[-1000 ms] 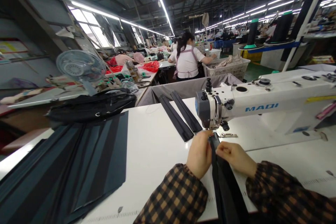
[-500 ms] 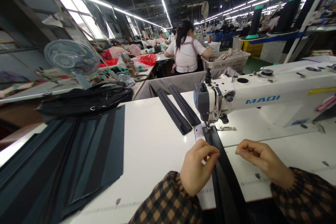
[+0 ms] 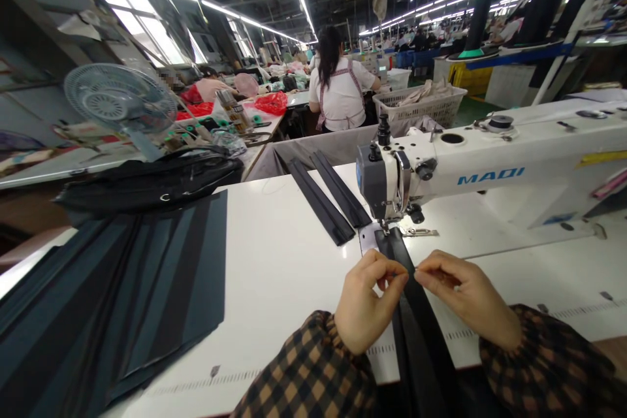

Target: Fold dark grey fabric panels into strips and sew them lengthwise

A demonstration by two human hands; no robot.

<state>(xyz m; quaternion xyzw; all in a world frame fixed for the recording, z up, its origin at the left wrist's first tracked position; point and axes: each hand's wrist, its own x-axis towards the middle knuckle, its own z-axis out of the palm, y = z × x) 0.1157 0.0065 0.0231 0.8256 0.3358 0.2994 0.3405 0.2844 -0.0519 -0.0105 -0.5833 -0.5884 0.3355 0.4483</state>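
Observation:
A long black strip of fabric (image 3: 416, 333) runs from under the presser foot of the white sewing machine (image 3: 490, 170) toward me and off the table's front edge. My left hand (image 3: 365, 300) pinches the strip's left edge just in front of the needle. My right hand (image 3: 465, 297) pinches the same strip from the right, and the fingertips of both hands nearly meet over it. Both sleeves are brown-and-black plaid.
Two finished black strips (image 3: 328, 199) lie behind the needle to the left. A fanned pile of dark fabric panels (image 3: 132, 281) covers the table's left side, with a black bag (image 3: 151, 183) behind it. A desk fan (image 3: 117, 101) stands far left. A person in white (image 3: 337, 88) sits ahead beside a white basket (image 3: 421, 104).
My hands drew back from the presser foot along the strip. My right hand, apart from the strip half a second ago, has come in to pinch it beside my left fingertips.

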